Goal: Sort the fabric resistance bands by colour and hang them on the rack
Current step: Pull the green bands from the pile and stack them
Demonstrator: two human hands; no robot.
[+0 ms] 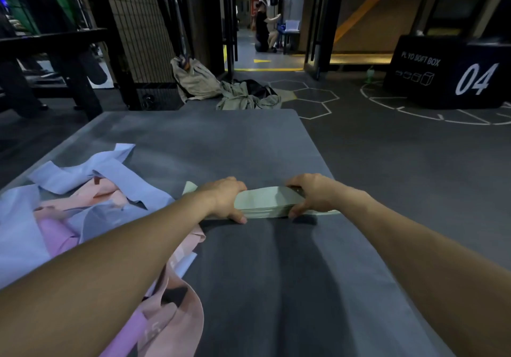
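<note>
A flat stack of pale green bands (265, 202) lies in the middle of the grey table (249, 141). My left hand (225, 197) grips its left end, fingers curled over the top and thumb at the near edge. My right hand (309, 194) grips the right end the same way. To the left lies a loose heap of light blue bands (91, 174), pink bands (177, 301) and a lilac band (58, 235). My left forearm crosses over this heap. No rack for the bands is plain in view.
Beige bags and clothing (221, 88) lie on the floor beyond the table. A black plyo soft box marked 04 (448, 74) stands at the far right. A dark mesh frame (132, 30) and bench stand far left. A person (262, 27) sits down the corridor.
</note>
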